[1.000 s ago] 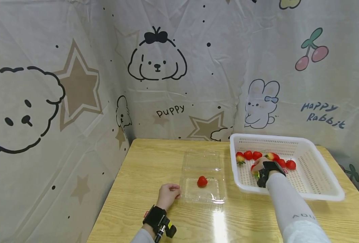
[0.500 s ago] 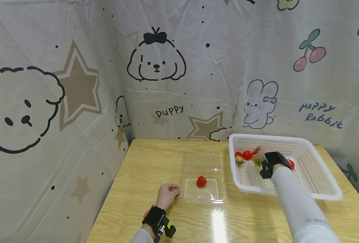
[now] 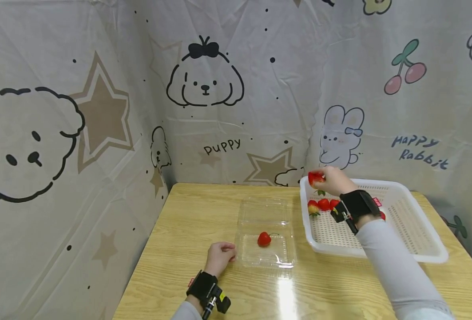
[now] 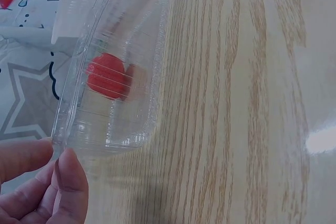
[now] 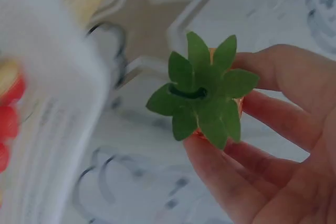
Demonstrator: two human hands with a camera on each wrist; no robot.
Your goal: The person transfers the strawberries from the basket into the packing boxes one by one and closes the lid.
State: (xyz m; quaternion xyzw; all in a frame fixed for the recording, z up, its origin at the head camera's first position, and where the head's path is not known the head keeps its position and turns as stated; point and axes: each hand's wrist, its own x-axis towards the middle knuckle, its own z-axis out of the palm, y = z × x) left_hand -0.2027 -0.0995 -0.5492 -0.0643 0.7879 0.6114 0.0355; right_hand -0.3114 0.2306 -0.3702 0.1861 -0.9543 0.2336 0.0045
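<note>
My right hand (image 3: 337, 180) holds a strawberry (image 3: 316, 178) just above the back left rim of the white basket (image 3: 415, 224). In the right wrist view the strawberry's green leaf cap (image 5: 210, 95) faces the camera, with fingers and thumb around the fruit. At the near left corner of an unfolded clear plastic box (image 3: 264, 212), my left hand (image 3: 220, 258) pinches the rim between thumb and finger, as the left wrist view shows (image 4: 42, 182). One red fruit with a thin stem (image 3: 264, 239) lies inside the box's near half.
Several red fruits (image 3: 323, 204) lie along the basket's back left; my right wrist and its black strap hide others. The basket stands right of the box on a wooden table (image 3: 204, 209). A printed curtain (image 3: 228, 124) hangs behind and to the left.
My right hand has moved from low inside the basket up and to the left, lifting a strawberry over the rim. The left hand and the box have stayed in place.
</note>
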